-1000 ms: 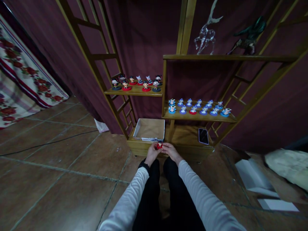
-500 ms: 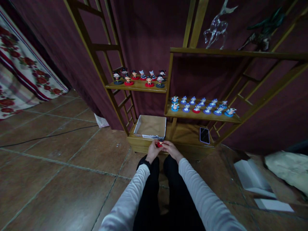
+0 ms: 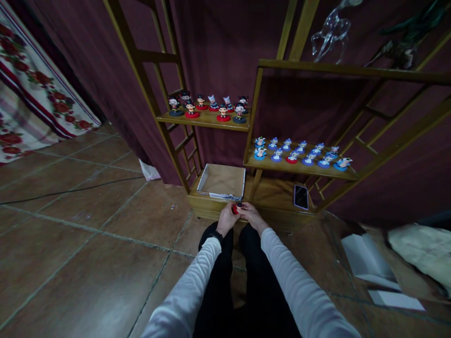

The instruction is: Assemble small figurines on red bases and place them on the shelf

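Note:
Between my two hands, low in front of the cabinet, is a small figurine (image 3: 239, 206) with a dark head and a red base. My left hand (image 3: 227, 219) is closed on its red base from the left. From the right, the fingers of my right hand (image 3: 252, 216) pinch the figurine near its head. Just beyond my hands lies a shallow open cardboard box (image 3: 221, 181) on the bottom shelf. Similar figurines on red and dark bases (image 3: 223, 112) stand in rows on the upper left shelf.
Blue and purple based figurines (image 3: 309, 158) line the middle right shelf. A phone (image 3: 300, 196) lies on the bottom shelf. A clear deer statue (image 3: 333, 33) stands on the top ledge. White box pieces (image 3: 368, 258) are on the floor at right; a black cable (image 3: 73, 190) runs at left.
The figurine has turned in my hands: its head now points right and its red base left. The view has shifted slightly.

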`<state>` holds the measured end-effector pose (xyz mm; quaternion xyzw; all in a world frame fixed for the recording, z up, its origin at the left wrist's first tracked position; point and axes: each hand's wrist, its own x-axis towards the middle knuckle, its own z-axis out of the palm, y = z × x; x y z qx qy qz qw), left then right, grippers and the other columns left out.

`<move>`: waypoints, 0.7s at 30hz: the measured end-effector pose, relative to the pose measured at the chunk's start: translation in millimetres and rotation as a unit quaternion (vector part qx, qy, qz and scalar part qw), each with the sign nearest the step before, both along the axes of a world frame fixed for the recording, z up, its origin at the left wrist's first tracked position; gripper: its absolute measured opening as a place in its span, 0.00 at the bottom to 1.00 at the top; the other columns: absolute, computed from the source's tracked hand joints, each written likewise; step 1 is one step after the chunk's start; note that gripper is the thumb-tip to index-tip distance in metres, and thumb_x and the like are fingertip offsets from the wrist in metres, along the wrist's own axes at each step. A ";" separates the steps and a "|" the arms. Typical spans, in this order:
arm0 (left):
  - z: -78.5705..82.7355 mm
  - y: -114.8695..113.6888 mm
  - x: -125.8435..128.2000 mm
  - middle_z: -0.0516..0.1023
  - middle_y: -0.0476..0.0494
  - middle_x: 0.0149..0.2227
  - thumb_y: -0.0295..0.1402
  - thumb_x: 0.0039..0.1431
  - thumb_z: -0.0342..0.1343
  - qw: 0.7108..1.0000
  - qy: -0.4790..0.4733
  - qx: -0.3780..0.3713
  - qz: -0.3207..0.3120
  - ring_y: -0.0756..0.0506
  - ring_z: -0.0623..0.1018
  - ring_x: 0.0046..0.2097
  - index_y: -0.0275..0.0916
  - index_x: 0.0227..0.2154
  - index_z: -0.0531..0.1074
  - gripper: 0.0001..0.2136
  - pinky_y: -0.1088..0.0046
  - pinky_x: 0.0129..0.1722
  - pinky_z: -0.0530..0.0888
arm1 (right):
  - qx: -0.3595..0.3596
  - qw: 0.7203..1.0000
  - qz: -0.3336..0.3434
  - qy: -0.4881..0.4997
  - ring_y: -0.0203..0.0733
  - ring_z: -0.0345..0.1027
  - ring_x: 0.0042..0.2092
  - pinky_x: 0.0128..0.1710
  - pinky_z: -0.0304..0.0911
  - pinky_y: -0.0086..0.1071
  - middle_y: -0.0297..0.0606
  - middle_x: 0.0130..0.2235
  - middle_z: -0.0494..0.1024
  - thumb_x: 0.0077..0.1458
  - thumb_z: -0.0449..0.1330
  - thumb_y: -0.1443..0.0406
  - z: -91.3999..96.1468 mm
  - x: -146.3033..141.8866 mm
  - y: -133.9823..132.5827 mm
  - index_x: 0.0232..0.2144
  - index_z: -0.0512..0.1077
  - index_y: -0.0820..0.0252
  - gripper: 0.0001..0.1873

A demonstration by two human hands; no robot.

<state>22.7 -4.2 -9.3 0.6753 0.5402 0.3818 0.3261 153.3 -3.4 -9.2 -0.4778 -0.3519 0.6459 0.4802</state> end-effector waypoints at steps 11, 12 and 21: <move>1.5 0.8 3.2 0.74 0.48 0.27 0.30 0.40 0.61 1.000 -0.018 -0.018 0.011 0.49 0.71 0.30 0.37 0.32 0.73 0.11 0.74 0.33 0.67 | -0.007 1.000 0.012 0.014 0.39 0.70 0.33 0.36 0.63 0.33 0.34 0.30 0.76 0.29 0.68 0.65 6.4 1.2 0.4 0.29 0.71 0.59 0.19; 0.9 0.9 2.9 0.74 0.48 0.27 0.30 0.40 0.61 1.000 -0.018 -0.023 0.010 0.49 0.71 0.30 0.37 0.31 0.73 0.11 0.75 0.33 0.66 | -0.007 1.000 0.017 0.014 0.38 0.69 0.33 0.36 0.63 0.33 0.34 0.30 0.76 0.29 0.68 0.65 7.2 1.2 0.3 0.29 0.71 0.60 0.18; -3.4 5.8 -3.0 0.75 0.48 0.27 0.34 0.41 0.61 0.996 -0.071 -0.057 0.005 0.49 0.73 0.30 0.36 0.30 0.73 0.12 0.75 0.32 0.67 | -0.002 0.997 0.060 0.056 0.39 0.71 0.39 0.44 0.63 0.36 0.37 0.38 0.78 0.37 0.67 0.62 9.2 5.8 -4.3 0.33 0.74 0.58 0.16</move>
